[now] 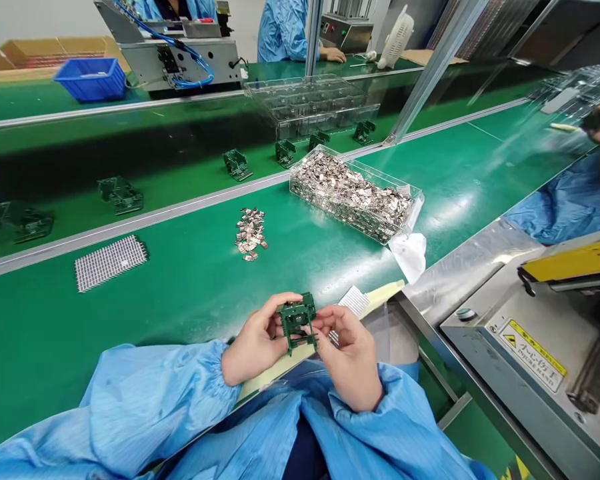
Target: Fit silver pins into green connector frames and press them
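Near the table's front edge, my left hand (258,341) is closed around the left side of a dark green plastic frame (298,321) with openings and thin legs. My right hand (349,353) pinches at the frame's right edge with thumb and fingers; whether a small piece is also between those fingertips, I cannot tell. Beyond my hands lies a loose pile of small metal pieces (251,233) on the green table (195,287). Further right, a clear plastic box (350,217) is heaped with similar metal pieces.
Several similar green frames (236,164) stand along the strip behind the rail. A grid of small parts (111,262) lies left. A yellow-and-grey machine (530,353) with a hand-injury label is at right. Co-workers in blue sleeves (284,30) are behind and at right. A metal post (435,73) rises beyond the box.
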Tool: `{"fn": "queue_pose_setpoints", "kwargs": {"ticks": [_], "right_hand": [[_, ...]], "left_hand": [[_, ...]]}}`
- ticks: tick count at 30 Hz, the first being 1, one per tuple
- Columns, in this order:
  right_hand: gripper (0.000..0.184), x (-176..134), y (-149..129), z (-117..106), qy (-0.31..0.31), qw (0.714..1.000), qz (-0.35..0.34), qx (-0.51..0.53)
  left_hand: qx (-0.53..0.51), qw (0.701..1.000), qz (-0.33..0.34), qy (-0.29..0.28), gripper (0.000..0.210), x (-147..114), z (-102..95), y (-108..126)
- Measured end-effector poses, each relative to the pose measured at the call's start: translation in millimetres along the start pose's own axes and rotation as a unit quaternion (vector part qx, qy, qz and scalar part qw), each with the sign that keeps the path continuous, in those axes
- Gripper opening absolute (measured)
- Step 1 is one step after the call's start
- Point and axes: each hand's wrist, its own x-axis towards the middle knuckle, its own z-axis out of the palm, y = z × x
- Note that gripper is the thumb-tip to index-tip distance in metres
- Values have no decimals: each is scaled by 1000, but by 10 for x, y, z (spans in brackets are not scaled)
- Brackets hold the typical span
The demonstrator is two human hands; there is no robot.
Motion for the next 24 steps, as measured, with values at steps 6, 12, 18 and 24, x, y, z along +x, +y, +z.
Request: {"fn": "queue_pose_setpoints", "kwargs": {"ticks": [6,12,18,24], "right_hand": [[21,3,60,31,-8,998,46,-31],[20,-21,73,36,-15,998,59,-19],[22,-54,71,39,21,999,43,-9],[23,-51,39,30,7,992,99,79]], "left_hand": [[58,998,16,-34,49,-41,-33,-38],[128,989,47,-49,37,-68,-79,-80],[175,983,57,15,28,-83,-26,-76],[133,990,27,43,29,-129,39,-80]]}}
